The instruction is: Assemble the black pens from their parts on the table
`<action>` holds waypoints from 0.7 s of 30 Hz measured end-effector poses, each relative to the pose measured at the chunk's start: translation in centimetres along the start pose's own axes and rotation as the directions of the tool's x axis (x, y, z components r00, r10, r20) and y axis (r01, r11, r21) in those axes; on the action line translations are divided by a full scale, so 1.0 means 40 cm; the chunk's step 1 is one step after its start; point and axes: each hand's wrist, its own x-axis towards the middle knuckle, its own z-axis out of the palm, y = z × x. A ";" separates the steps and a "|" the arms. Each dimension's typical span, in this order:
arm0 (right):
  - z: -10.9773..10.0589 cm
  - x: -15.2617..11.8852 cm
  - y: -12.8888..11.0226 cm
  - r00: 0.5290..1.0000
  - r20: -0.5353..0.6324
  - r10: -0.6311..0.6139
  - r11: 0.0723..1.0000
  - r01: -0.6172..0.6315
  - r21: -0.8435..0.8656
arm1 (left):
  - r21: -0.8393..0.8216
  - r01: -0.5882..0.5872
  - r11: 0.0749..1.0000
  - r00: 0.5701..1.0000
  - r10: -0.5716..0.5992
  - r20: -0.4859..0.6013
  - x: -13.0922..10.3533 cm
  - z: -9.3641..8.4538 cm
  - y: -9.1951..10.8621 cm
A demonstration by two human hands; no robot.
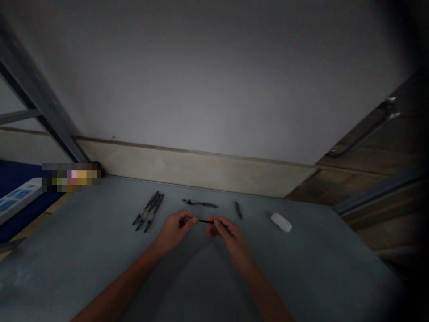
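Above the table, a thin black pen refill [206, 221] bridges the gap between my hands. The thumb and fingers of my left hand [173, 230] are pinched together at its left end. My right hand [230, 237] grips the other end, its fingers curled and hiding that part. Just behind my hands lies a black-and-clear pen [200, 203]. A short dark pen part [237, 209] rests to the right of it. Several similar pens [148, 211] lie side by side in a slanted group, left of my left hand.
A white rounded object, perhaps a computer mouse [281, 222], sits on the grey table [301, 268] at right. Behind the table runs a wall [201, 167]. At far left are a metal frame post [50, 98] and a white box [20, 197] on a blue surface.
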 end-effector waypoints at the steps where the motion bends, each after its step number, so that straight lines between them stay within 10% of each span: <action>1: 0.001 0.000 0.002 1.000 -0.006 0.003 1.000 -0.003 0.000 | 0.011 0.000 1.000 1.000 0.000 0.005 0.000 0.001 -0.002; 21: 0.000 0.008 0.036 0.997 -0.019 0.080 0.996 -0.079 0.051 | -0.013 -0.025 1.000 0.999 0.026 0.022 0.006 0.011 -0.004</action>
